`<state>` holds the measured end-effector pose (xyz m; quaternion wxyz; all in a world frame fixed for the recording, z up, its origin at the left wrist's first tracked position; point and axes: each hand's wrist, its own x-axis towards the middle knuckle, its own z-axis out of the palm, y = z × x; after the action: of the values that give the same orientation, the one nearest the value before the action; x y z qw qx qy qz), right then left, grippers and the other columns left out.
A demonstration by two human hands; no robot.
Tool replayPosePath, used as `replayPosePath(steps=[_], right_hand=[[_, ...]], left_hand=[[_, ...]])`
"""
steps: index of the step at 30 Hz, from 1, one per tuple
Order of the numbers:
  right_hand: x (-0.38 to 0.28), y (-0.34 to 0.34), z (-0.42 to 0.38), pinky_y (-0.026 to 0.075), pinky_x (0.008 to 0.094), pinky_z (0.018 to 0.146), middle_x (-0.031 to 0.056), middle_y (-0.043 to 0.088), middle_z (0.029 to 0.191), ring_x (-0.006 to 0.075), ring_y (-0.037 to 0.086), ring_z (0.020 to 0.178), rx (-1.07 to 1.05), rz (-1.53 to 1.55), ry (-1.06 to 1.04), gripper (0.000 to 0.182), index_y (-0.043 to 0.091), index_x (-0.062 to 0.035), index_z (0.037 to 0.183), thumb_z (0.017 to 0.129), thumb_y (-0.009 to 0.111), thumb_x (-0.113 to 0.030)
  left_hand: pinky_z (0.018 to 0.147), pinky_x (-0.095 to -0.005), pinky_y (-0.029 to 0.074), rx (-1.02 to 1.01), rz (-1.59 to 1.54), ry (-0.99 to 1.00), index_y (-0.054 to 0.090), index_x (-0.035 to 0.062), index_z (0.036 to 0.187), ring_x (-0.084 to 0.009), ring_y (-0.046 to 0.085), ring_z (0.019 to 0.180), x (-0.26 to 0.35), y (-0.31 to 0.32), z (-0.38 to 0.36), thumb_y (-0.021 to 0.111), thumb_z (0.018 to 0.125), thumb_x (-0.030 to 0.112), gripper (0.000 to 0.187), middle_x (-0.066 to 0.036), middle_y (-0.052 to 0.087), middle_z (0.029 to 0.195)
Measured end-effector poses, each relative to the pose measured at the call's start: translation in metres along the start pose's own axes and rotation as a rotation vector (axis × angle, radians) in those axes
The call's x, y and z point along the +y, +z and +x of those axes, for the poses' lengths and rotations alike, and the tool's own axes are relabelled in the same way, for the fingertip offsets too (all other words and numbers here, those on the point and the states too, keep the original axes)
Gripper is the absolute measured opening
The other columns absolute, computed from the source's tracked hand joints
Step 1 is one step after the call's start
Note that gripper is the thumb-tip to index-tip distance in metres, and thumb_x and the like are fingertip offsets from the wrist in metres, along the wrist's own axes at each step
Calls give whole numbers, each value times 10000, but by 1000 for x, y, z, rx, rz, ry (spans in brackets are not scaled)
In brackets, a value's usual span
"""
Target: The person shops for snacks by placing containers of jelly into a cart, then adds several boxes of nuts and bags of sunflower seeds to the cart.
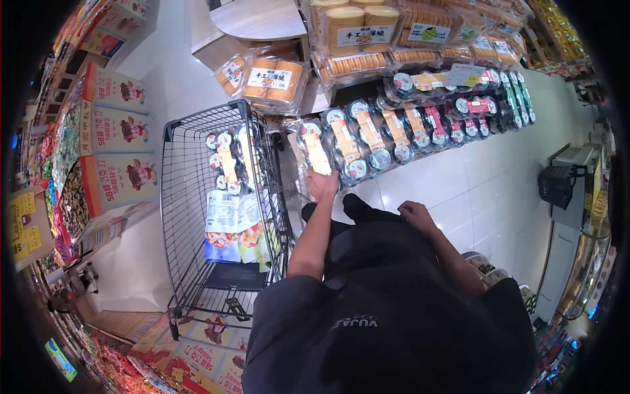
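My left hand [321, 186] is at the near end of a pack of cups with an orange-and-white label [317, 150], the leftmost in the display row; its fingers are closed on the pack's edge. Beside it lies another cup pack [344, 139]. My right hand [415, 214] hangs over the floor at my side, fingers curled, with whatever they may hold too small to make out. Left of my left arm stands a wire shopping cart [172, 197] holding cup packs [226, 161] and colourful bags [223, 226].
Packaged round biscuits [272, 82] are stacked beyond the cup row, with more biscuit packs [361, 33] behind. Printed boxes [121, 177] and sweets line the left side. A dark basket [561, 186] is at the right, by a counter.
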<state>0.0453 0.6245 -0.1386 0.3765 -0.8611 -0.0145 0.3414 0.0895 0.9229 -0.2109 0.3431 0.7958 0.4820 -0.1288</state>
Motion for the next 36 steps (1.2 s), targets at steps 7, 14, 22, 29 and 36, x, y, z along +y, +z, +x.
replayPosePath(steps=[7, 14, 22, 29, 36], right_hand=[[-2, 3, -11, 522, 341, 727, 129, 699, 837, 239, 675, 771, 7, 6, 68, 255, 679, -12, 959, 886, 574, -232], [-9, 31, 5, 502, 277, 609, 78, 671, 762, 133, 634, 686, 47, 30, 56, 210, 663, -2, 991, 947, 548, -173], [-48, 70, -15, 475, 274, 610, 57, 638, 729, 120, 603, 670, 155, -49, 61, 203, 650, 1, 1011, 953, 534, -154], [-50, 90, -61, 500, 282, 687, 82, 676, 796, 148, 643, 743, 315, 179, 200, 192, 647, -9, 1040, 926, 539, -119], [-62, 98, -84, 507, 298, 668, 96, 693, 858, 160, 639, 722, 349, 62, 226, 210, 654, -11, 1033, 926, 564, -167]], left_hand=[[1077, -461, 338, -147, -96, 89, 303, -65, 1356, -441, 411, 1253, -14, 24, 18, 784, 675, 419, 964, -321, 424, 1312], [778, -339, 513, 52, -758, 567, 586, -5, 1144, -224, 614, 985, -12, -137, -9, 654, 834, 124, 342, -137, 603, 1140], [992, -443, 429, 262, -132, 143, 433, -13, 1326, -363, 526, 1162, -119, -194, 185, 695, 739, 217, 683, -233, 505, 1277], [1019, -484, 417, -60, 78, -102, 363, 13, 1346, -368, 488, 1240, -137, -182, 226, 801, 686, 345, 859, -199, 491, 1321], [927, -403, 492, 2, 189, -68, 474, -47, 1240, -342, 600, 1095, -155, -181, 242, 859, 590, 368, 862, -213, 616, 1173]])
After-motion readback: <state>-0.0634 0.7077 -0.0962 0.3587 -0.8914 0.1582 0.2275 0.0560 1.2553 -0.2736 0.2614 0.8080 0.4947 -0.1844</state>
